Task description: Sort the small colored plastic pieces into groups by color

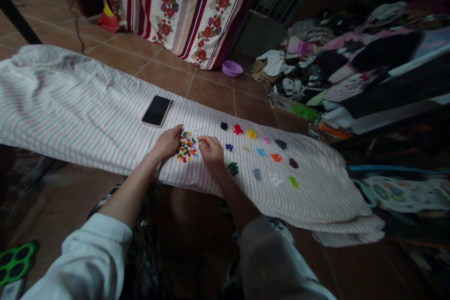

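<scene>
A mixed pile of small coloured pieces, perhaps beads, lies on a striped cloth in front of me. My left hand rests against the pile's left edge, fingers stretched forward, nothing visible in it. At the right edge, my right hand is closed in a pinch; whatever it holds is too small to name. Single-colour clusters lie to the right, among them a black cluster, a red cluster, a yellow cluster, a dark green cluster, an orange cluster and a lime cluster.
The striped cloth covers a long, narrow surface. A phone lies left of the pile. Beyond stand a floral curtain, a purple basin and a red broom. Heaped clothes fill the right side.
</scene>
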The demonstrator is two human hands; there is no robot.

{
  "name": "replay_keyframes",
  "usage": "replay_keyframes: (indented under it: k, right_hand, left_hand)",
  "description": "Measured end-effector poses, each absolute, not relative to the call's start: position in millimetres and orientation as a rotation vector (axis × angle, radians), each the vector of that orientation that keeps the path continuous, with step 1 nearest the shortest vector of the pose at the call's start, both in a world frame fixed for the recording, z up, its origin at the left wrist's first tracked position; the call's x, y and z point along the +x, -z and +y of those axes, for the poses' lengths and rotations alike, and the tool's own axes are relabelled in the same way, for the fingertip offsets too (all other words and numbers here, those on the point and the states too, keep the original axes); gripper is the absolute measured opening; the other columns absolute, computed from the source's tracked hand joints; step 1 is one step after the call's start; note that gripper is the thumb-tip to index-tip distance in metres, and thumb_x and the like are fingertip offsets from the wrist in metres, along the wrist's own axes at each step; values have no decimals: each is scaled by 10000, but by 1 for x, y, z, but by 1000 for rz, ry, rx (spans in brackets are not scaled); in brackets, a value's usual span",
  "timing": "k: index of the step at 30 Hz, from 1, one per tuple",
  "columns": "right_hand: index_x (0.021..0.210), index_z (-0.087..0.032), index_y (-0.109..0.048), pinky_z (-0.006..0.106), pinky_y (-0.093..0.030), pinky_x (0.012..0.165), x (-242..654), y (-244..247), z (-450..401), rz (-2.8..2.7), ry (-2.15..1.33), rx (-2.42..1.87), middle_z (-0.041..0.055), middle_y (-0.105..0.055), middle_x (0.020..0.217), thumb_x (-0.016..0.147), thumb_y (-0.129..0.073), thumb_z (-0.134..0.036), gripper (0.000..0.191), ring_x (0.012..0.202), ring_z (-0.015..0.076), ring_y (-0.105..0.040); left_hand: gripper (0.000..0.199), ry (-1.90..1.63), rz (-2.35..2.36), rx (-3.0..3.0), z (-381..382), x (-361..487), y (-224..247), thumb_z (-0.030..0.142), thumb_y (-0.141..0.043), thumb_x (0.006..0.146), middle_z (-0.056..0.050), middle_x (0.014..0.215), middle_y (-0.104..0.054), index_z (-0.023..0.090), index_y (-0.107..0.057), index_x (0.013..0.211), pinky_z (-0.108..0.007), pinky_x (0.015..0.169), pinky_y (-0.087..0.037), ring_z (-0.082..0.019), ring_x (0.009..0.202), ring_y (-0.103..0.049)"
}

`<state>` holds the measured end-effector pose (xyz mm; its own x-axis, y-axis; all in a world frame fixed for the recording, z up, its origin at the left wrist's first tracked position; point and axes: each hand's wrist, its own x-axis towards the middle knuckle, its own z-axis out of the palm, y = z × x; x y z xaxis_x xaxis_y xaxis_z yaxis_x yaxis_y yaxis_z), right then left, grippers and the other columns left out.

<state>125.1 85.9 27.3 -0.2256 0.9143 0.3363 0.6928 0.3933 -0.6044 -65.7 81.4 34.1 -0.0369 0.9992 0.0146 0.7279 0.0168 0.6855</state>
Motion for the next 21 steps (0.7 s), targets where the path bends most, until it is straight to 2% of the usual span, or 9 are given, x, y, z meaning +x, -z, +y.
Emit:
replay_keyframes:
  k: [7,12,21]
  right_hand:
    - [1013,-231,-746,275,-477,846,92,-36,118,-2197,-516,-1514,56,-630,1006,925,-518,-150,257,936,173,-610]
    - [957,-235,-741,274,-457,827,83,-38,126,-2235,-517,-1587,46,-633,976,933,-529,-163,225,929,173,-599]
    - [956,-217,-713,282,-436,833,78,-44,130,-2320,-471,-1601,51,-638,966,902,-545,-126,199,923,177,-579]
  left_hand:
    - [538,-633,1804,1728,78,-66,-47,152,-350,934,-99,1354,-645,132,-461,1460,-340,1073,-453,-219,1238,-610]
    - [542,-630,1785,1727,76,-66,-49,147,-350,936,-88,1391,-620,134,-454,1468,-311,1102,-423,-197,1280,-579]
    - [539,-582,1818,1764,77,-64,-49,155,-364,935,-107,1375,-629,136,-464,1464,-354,1088,-440,-228,1271,-584]
